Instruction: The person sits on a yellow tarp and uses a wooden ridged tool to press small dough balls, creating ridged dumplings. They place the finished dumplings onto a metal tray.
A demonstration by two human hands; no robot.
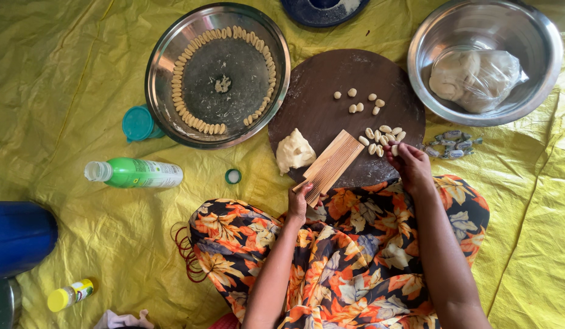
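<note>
Wooden and ridged, the small grooved board [329,167] leans on the near edge of a dark round board [331,103], and its lower end disappears behind the left hand [298,201], which pinches that corner between thumb and curled fingers. How much of the board sits inside the grip cannot be made out. The right hand [409,163] reaches to a cluster of small shaped dough pieces [383,139] just beyond its fingertips; the fingers are bunched together and touching a piece, though whether one is actually pinched is hard to tell. A second, looser group of dough pieces [359,102] lies farther out from the same hand. Between the hands and slightly past the left one sits a pale dough lump [293,151]. Beyond the left hand, a steel plate [167,61] holds a ring of finished pieces. Beyond the right hand, a steel bowl [538,55] contains dough wrapped in clear plastic, its shape blurred by the film. A dark blue object at the top edge is cut off.
</note>
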